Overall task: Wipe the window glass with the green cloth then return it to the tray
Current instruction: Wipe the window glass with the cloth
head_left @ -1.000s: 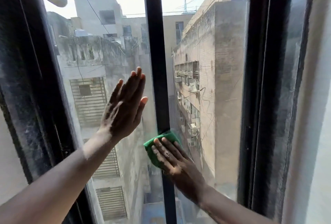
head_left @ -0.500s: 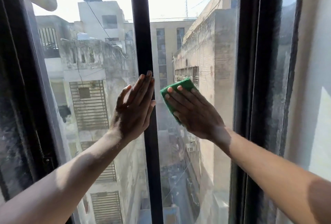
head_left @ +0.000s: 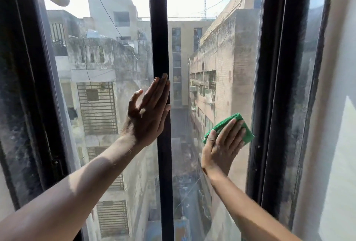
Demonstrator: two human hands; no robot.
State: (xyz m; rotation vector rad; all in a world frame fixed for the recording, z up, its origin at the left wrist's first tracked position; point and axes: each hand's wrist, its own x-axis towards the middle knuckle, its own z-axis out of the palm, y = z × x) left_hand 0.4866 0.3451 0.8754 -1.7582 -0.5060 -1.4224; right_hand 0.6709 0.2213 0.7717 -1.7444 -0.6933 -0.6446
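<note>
My right hand (head_left: 221, 148) lies flat over a folded green cloth (head_left: 244, 129) and presses it against the right pane of the window glass (head_left: 217, 34), close to that pane's right edge at mid height. My left hand (head_left: 148, 113) rests flat and open on the left pane, fingers together, fingertips overlapping the black centre bar (head_left: 159, 28). It holds nothing. The tray is not in view.
A black window frame (head_left: 273, 67) bounds the panes on all sides. A white wall (head_left: 339, 105) stands to the right. Buildings and an alley show through the glass.
My right hand has slid the cloth from beside the centre bar, up the pane, then down and right to the pane's right edge. My left hand has kept its place.
</note>
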